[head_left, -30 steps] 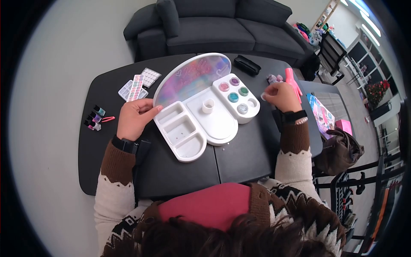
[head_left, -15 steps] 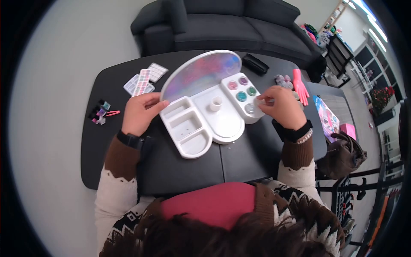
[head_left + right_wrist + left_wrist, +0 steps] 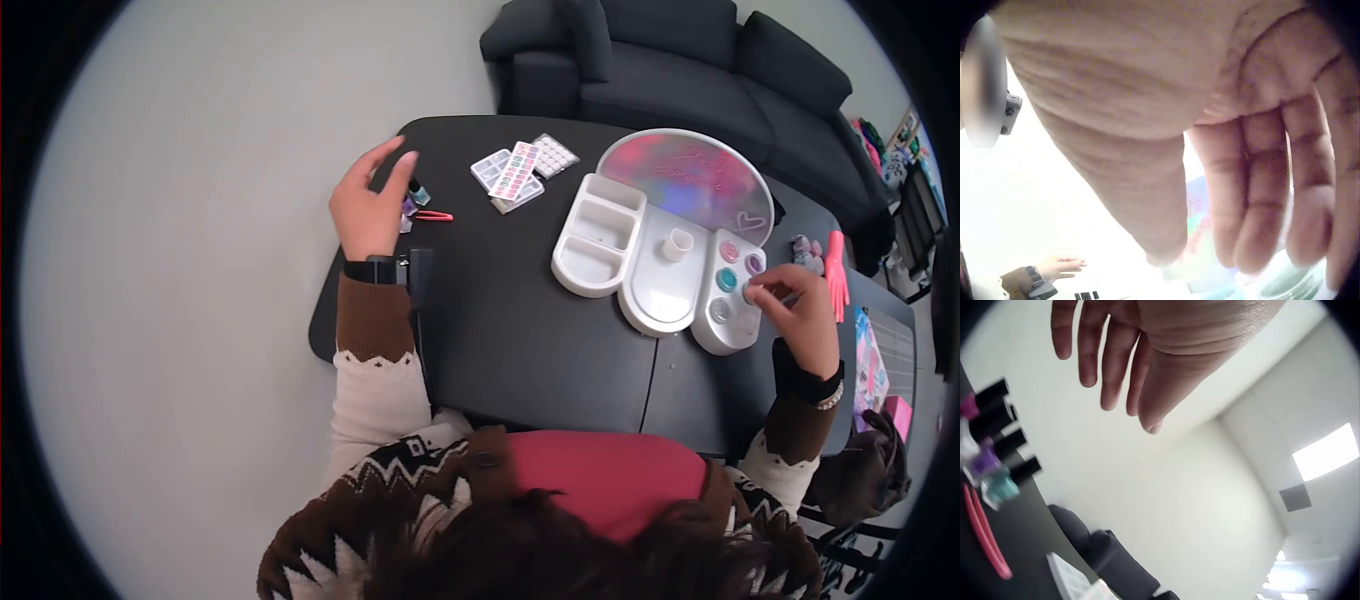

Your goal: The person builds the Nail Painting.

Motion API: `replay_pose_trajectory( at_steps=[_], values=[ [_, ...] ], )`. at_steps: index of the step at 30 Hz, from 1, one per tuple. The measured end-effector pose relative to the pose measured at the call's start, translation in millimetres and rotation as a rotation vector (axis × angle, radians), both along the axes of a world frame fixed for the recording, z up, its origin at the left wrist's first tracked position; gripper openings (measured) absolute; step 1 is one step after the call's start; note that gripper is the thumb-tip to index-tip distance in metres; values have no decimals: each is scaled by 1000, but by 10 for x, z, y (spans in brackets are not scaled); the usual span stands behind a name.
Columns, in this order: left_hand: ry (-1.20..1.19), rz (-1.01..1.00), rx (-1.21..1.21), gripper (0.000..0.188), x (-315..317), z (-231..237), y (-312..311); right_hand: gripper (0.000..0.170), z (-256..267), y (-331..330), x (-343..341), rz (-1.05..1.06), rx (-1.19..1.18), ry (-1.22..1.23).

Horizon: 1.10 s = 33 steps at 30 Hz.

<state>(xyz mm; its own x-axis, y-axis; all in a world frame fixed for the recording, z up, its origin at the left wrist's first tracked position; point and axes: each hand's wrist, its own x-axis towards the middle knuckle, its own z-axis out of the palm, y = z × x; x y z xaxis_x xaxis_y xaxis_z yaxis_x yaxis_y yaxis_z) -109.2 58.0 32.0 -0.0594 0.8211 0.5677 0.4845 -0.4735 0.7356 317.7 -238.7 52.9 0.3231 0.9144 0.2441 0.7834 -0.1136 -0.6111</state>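
My left hand (image 3: 368,208), fingers spread and holding nothing, hovers over the nail polish bottles (image 3: 1000,484) at the table's left side. Pink tweezers (image 3: 434,216) lie beside those bottles. Over the right wing of a white manicure station (image 3: 663,300), my right hand (image 3: 802,308) has its fingertips right at the green glitter pot, which they partly cover. Thumb and fingers stand apart in the right wrist view, with a glass pot (image 3: 1291,281) below the fingertips. A teal pot (image 3: 727,279), a pink pot (image 3: 730,252) and a pale pot (image 3: 747,322) sit in this wing's wells.
Behind the station rises its iridescent back panel (image 3: 690,175). Nail sheets (image 3: 515,170) and a bead case (image 3: 555,156) lie left of it. A pink practice hand (image 3: 836,275) rests at the right table edge. A dark sofa (image 3: 670,80) stands beyond.
My left hand has left the station's edge and moved left over the polish bottles. A pale pot now fills the formerly vacant front-right well. The head view has swung left.
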Motion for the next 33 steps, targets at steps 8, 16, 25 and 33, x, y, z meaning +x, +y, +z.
replay_pose_trajectory(
  at_steps=[8, 16, 25, 33],
  values=[
    [-111, -35, -241, 29, -887, -641, 388, 33, -458, 289, 311, -194, 444, 123],
    [-100, -94, -279, 33, -937, -851, 509, 63, -589, 190, 443, -76, 142, 440],
    [-214, 47, -130, 33, -1035, -764, 596, 52, -353, 222, -288, -120, 540, 65],
    [-103, -383, -150, 27, 321, 144, -489, 46, -390, 227, -968, 392, -2, -254]
  ],
)
